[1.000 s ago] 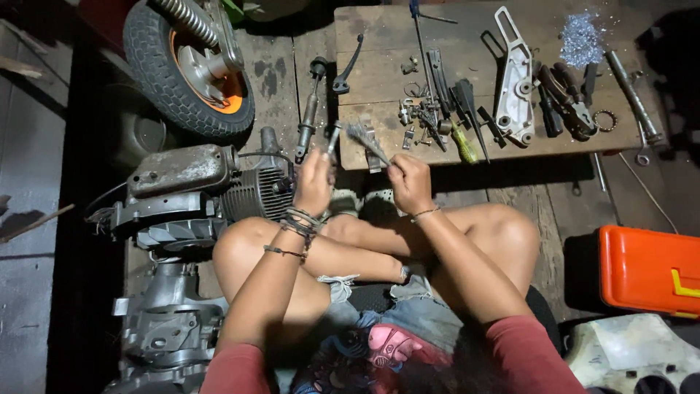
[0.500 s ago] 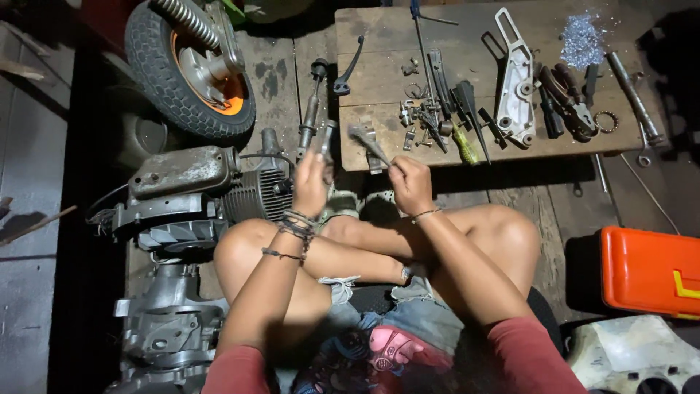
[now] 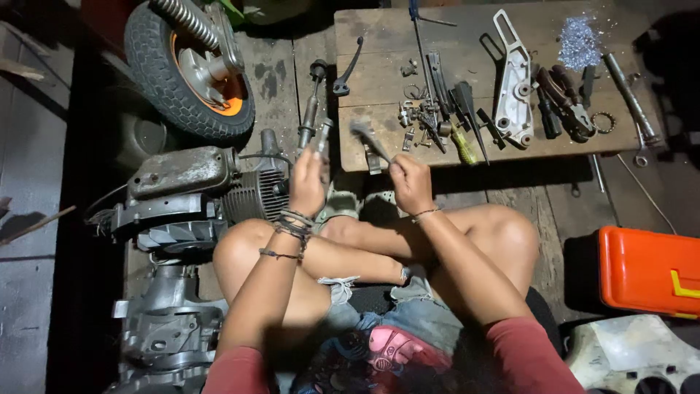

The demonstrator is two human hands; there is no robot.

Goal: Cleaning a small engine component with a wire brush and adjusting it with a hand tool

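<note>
our left hand [image 3: 308,182] grips a small metal part [image 3: 321,137]; our right hand [image 3: 410,184] closes around a blurred metal tool [image 3: 370,140], both raised at the wooden worktop's [image 3: 379,66] near edge. an orange toolbox [image 3: 649,271] sits shut on the floor, contents hidden.

Dim, dark wooden plank floor [image 3: 277,80], worn and stained. Low wooden board [image 3: 379,44] up top, strewn with tools and metal parts. Spare wheel [image 3: 186,69] with orange hub at upper left, grey engine block [image 3: 182,197] below it. Orange plastic case [image 3: 649,270] at right. Hard light from above, deep shadow at the edges
</note>
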